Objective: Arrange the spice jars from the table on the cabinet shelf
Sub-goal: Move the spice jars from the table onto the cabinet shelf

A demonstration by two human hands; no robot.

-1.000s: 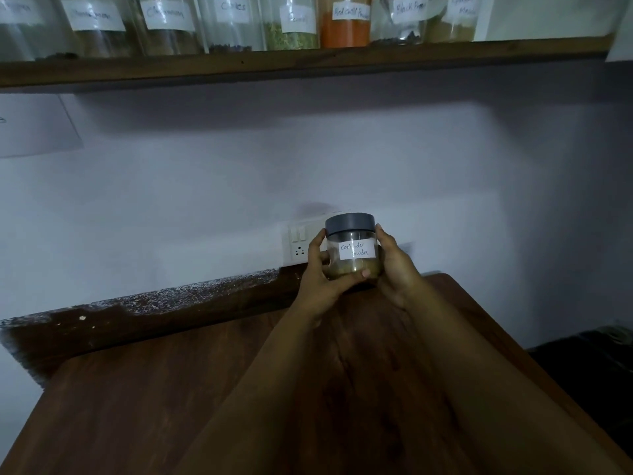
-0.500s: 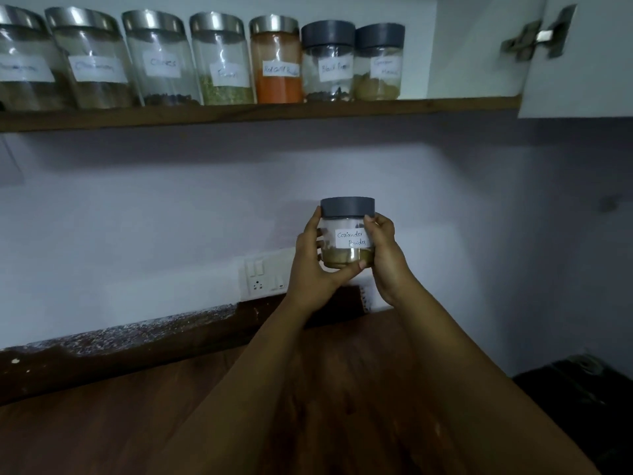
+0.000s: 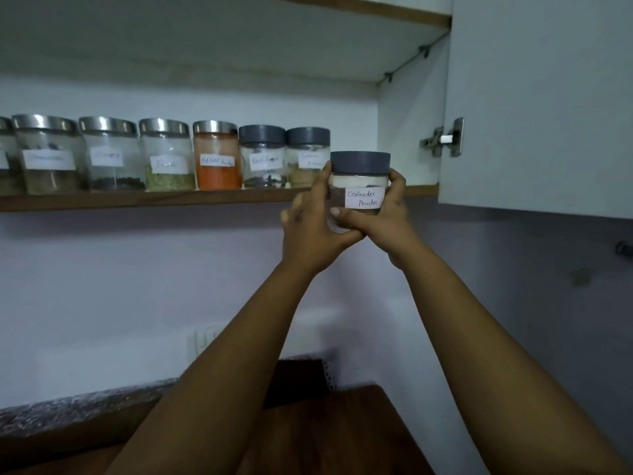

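A clear jar with a grey lid and a white label reading "Coriander Powder" (image 3: 360, 186) is held upright in front of the shelf edge (image 3: 171, 199). My left hand (image 3: 313, 231) grips its left side and bottom, thumb across the front. On the jar's right side, my right hand (image 3: 390, 217) holds it with curled fingers. The jar hangs just right of the last jar in the row, a grey-lidded one (image 3: 307, 156). Several labelled spice jars stand along the shelf, among them an orange powder jar (image 3: 216, 156).
The open white cabinet door (image 3: 541, 104) with its hinge (image 3: 445, 140) hangs at the right, close to my right hand. A bare stretch of shelf lies between the last jar and the cabinet side wall. The wooden table (image 3: 342, 437) is below, a wall switch (image 3: 205, 337) behind.
Both hands have lifted the coriander jar from just above the table up to shelf height and to the right. My view has tilted upward, bringing the whole shelf into view.
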